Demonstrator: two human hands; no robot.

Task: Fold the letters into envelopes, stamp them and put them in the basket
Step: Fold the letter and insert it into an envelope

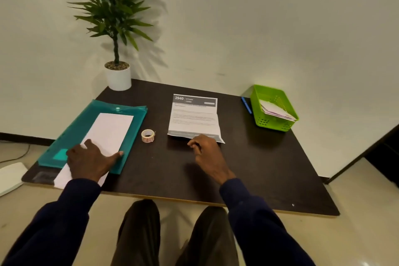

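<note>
My left hand (pixel 90 161) lies flat on the white paper envelope (pixel 112 129); my right hand (pixel 206 150) curls at the near edge of the printed white letter (pixel 194 119) on the dark table (pixel 259 168), grip unclear; fold squarely, crease firmly.

Holding both arms stretched forward in dark sleeves; laying left hand (pixel 90 161) palm down, fingers spread flat, thumb out; curling right hand (pixel 208 151) fingers inward, knuckles up, grip unclear.

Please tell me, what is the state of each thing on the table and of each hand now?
letter: open, creased, lying flat.
white sheet: flat on folder, under left hand.
folder: lying flat.
stamp roll: untouched.
basket: holds envelopes.
left hand: open, pressing sheet.
right hand: curled at letter's edge; grip unclear.
</note>
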